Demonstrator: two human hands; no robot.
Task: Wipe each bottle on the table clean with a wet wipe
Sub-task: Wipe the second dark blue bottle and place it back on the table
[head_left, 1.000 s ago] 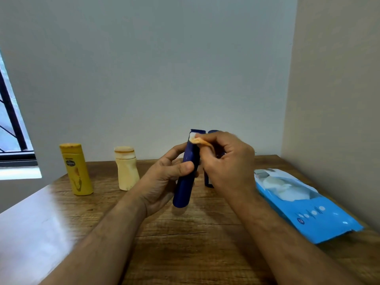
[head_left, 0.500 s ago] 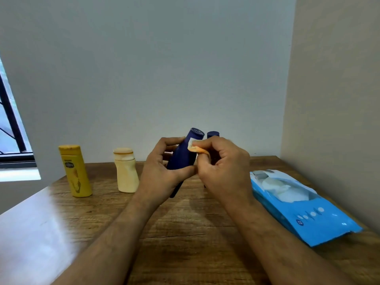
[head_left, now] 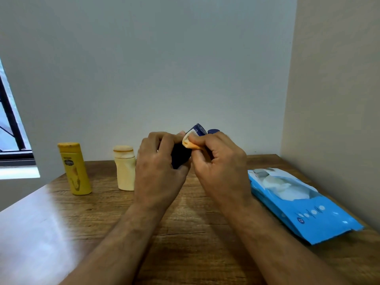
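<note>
Since half a second ago, blue bottle point(head_left: 181, 156) deeper inside left hand point(head_left: 158, 171).

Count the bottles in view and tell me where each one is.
4: yellow bottle at far left, cream bottle beside it, dark blue bottle in the left hand, second blue bottle, mostly hidden behind the right hand.

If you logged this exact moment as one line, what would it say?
step: wiping | left hand: grips dark blue bottle | right hand: pinches wet wipe against it | waiting: yellow bottle, cream bottle
</note>
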